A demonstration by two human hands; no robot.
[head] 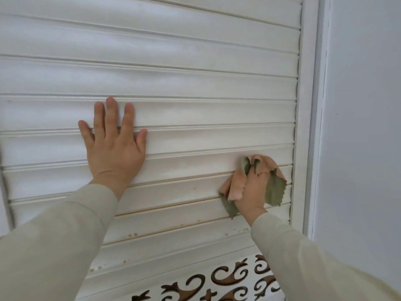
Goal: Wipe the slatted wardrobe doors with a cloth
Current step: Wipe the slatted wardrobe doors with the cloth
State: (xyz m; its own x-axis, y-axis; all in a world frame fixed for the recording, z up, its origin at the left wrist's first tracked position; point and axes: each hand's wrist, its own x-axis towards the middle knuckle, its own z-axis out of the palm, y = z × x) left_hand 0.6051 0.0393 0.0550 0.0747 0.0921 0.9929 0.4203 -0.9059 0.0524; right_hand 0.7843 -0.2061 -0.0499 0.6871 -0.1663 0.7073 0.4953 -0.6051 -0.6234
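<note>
White slats (195, 118) filled the view, the left hand (112, 146) pressed flat and open to steady the door while the right hand (253, 192) gripped a bunched cloth (275, 190) near the frame (306, 127), best drawn along each groove.

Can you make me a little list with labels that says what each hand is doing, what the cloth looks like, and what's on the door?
left hand: flat on the slats, fingers spread, holding nothing
right hand: grips the cloth against the slats near the door's right edge
cloth: crumpled, peach and green
wardrobe door: white, horizontal slats
marks: small yellowish spots on the lower slats
below the slats: white panel with brown scroll cut-outs
right of door: plain pale wall
sleeves: beige, long
</note>
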